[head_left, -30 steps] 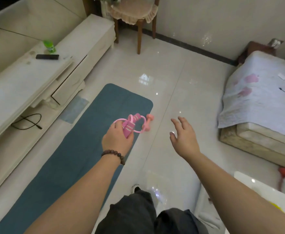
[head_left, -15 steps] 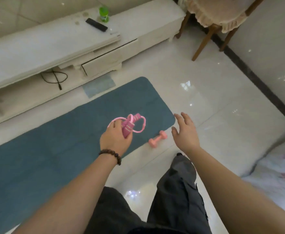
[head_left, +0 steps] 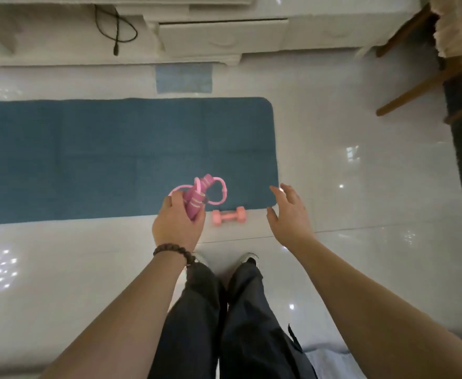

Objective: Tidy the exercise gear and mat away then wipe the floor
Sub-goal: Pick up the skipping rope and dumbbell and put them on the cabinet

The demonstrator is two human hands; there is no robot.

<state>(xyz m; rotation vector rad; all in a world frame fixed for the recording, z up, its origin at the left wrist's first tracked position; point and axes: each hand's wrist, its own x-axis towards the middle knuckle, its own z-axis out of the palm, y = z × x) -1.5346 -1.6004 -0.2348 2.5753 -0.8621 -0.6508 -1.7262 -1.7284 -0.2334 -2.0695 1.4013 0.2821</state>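
The blue mat (head_left: 126, 157) lies flat across the left of the floor (head_left: 361, 187). The left hand (head_left: 179, 222) grips what looks like a bundled pink skipping rope (head_left: 199, 196) over the mat's near edge. Just right, a pink dumbbell (head_left: 228, 215) lies on tile, touching that edge. The right hand (head_left: 290, 214) hovers beside it, fingers spread, holding nothing. Gear-gathering is underway; next likely a downward reach for the dumbbell. Bare tile stretches right toward the chair legs (head_left: 416, 91).

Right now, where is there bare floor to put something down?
Bare tile lies right of the mat up to the chair legs, and left of the feet. It is crowded at the mat's near corner: dumbbell, both hands.
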